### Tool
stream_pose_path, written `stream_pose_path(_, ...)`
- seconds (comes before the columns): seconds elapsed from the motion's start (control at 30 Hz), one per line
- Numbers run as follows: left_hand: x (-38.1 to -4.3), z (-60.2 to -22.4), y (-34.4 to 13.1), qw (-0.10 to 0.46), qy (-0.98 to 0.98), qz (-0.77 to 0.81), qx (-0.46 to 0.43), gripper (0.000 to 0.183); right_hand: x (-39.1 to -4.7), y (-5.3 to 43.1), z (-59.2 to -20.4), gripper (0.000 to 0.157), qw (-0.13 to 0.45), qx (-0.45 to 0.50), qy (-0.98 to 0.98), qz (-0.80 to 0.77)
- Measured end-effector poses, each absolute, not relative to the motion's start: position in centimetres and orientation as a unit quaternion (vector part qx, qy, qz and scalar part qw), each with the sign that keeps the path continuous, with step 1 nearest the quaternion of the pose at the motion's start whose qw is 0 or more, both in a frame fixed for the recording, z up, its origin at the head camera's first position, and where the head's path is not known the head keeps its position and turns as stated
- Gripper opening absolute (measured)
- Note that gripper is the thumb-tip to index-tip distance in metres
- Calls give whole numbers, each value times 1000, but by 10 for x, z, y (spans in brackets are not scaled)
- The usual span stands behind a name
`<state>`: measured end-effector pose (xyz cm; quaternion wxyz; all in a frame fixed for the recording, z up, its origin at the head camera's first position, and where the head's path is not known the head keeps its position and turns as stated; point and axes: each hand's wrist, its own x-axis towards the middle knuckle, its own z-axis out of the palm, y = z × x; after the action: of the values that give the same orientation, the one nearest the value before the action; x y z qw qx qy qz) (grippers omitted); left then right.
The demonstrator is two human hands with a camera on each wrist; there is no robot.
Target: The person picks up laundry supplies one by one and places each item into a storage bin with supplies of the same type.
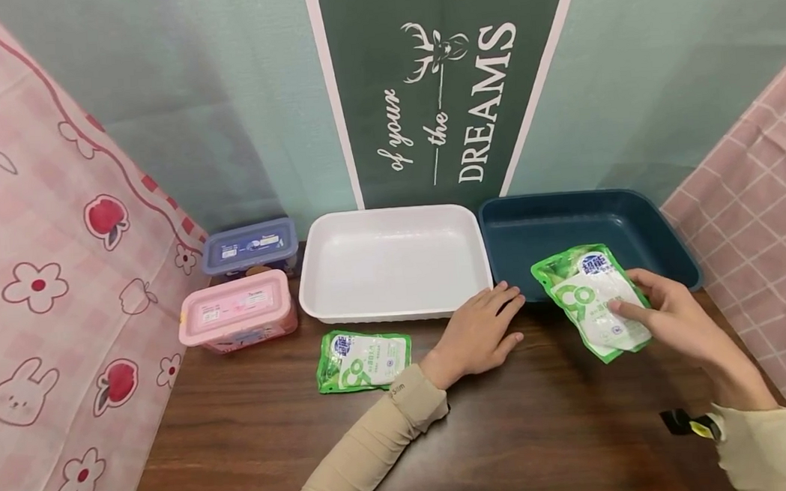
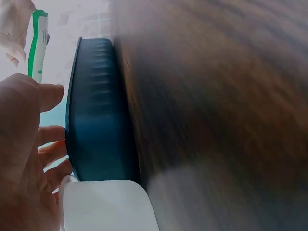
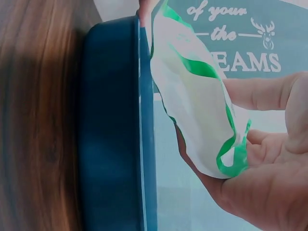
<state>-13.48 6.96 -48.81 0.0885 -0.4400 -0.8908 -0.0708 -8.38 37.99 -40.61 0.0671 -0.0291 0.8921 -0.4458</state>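
Note:
My right hand pinches a green-and-white laundry-detergent-style pouch by its right side, thumb across the front. The pouch is held over the front edge of the dark blue tray; in the right wrist view, the crinkled pouch stands above that tray's rim. My left hand lies with fingers extended at the front corner where the white tray meets the blue one. From the left wrist view, its fingertips touch the rims. A second matching pouch lies flat on the table, left of that hand.
Left of the white tray stand a pink lidded box and, behind it, a blue lidded box. The trays sit side by side against the printed back curtain. Pink cloths hang at both sides of the dark wooden table.

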Motion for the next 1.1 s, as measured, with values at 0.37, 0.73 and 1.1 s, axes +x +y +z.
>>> stream_pose_path(0.37,-136,-489,73,92,-890,-80,-440,62,-104,366,-406,44,65,-7,888,-455)
stream_pose_path(0.73,-136,-488,72,92,-892,-75,-436,65,-128,359,-404,24,75,-7,848,-524)
stream_pose_path(1.1,-137,-490,73,101,-893,-62,-434,65,-154,362,-404,29,94,16,822,-561)
